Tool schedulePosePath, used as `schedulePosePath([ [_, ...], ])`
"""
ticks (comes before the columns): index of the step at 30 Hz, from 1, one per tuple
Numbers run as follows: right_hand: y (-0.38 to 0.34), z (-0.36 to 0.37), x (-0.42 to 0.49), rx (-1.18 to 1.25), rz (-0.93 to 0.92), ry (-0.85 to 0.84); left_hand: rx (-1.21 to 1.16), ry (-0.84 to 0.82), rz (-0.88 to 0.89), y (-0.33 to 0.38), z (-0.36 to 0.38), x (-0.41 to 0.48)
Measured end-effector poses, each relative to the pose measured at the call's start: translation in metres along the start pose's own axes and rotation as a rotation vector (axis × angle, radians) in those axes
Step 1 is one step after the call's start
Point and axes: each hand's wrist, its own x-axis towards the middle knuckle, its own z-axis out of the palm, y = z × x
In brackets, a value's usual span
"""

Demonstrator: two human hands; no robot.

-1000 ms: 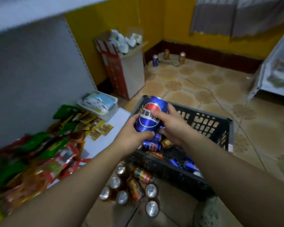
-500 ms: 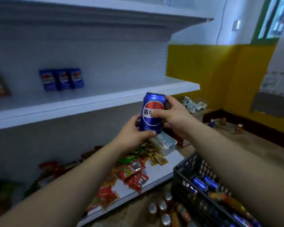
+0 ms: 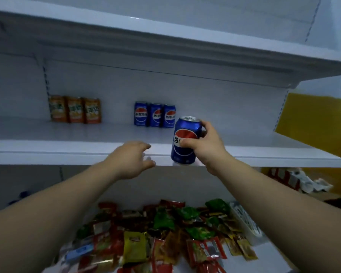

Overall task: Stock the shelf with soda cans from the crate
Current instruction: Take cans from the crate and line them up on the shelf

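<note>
The blue soda can [image 3: 186, 131] is being held upright by the right hand [image 3: 205, 148] alone, with the thumb across the logo and the fingers curled round the far side. It is being held at the front edge of the middle shelf [image 3: 67, 149], its base overlapping the lip (whether it is being rested there cannot be told). Half a second earlier it was being gripped by both hands, out in front of the shelving. The left hand [image 3: 131, 160] is now being kept off it, just to the can's left and close to the shelf edge — fingers loosely spread, nothing in its grasp.

Further back on the same shelf, three blue cans [image 3: 155, 115] are being kept in a row against the back panel [image 3: 224, 103], with three orange cans [image 3: 75, 109] well apart to their left. Below, the bottom shelf [image 3: 274, 255] is being covered by a heap of snack packets [image 3: 165, 233], with a white tray [image 3: 246, 221] at its right end. The view is being aimed higher than before — a box [image 3: 282, 177] is being shown by the yellow wall [image 3: 313, 115].
</note>
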Motion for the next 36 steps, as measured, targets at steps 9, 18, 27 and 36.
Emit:
schedulePosePath([
  [9,0.045,0.062,0.114,0.002,-0.025,-0.137,0.22,-0.201,-0.263,-0.082,0.008,0.076],
  [18,0.066,0.118,0.182,-0.273,-0.112,-0.163,0.288,-0.169,-0.236,-0.083,0.015,0.078],
  [27,0.082,0.147,0.217,-0.554,-0.154,-0.125,0.278,-0.156,-0.21,-0.086,0.018,0.078],
  [36,0.091,0.158,0.243,-0.557,-0.124,-0.143,0.276,-0.146,-0.2,-0.086,0.017,0.076],
])
